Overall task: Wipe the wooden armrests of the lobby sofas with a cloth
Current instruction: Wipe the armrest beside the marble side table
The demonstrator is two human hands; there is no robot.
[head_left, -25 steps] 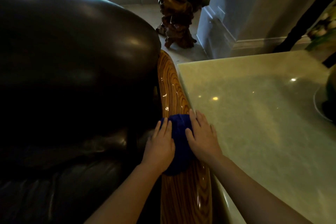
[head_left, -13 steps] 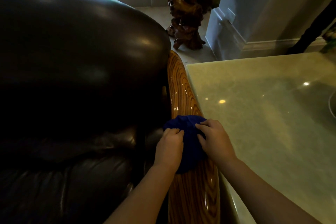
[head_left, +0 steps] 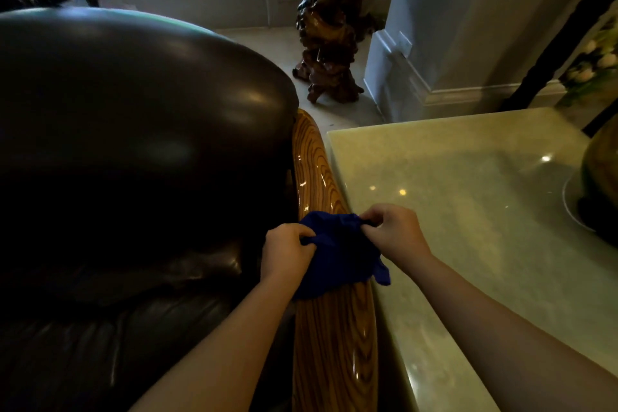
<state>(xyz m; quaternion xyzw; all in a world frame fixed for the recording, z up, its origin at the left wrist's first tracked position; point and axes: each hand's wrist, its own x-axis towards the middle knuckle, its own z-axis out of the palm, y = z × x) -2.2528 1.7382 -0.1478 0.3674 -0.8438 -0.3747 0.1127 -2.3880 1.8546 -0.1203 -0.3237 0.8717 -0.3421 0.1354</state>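
A glossy wooden armrest (head_left: 314, 174) with bold grain runs from the near edge up the middle, along the right side of a dark leather sofa (head_left: 133, 130). A dark blue cloth (head_left: 337, 254) is bunched over the armrest's middle. My left hand (head_left: 286, 249) pinches the cloth's left edge. My right hand (head_left: 396, 232) pinches its upper right edge, and a loose corner hangs down on the right over the table's edge. The cloth hides the wood beneath it.
A pale stone table (head_left: 468, 211) stands tight against the armrest's right side, with a dark round object (head_left: 602, 184) on a plate at its far right. A carved dark wood sculpture (head_left: 331, 27) and a grey pillar base (head_left: 401, 77) stand on the floor beyond.
Both hands went from lying flat on the cloth to curling and pinching its edges. The cloth is now gathered up and spread wider, with a corner hanging off to the right.
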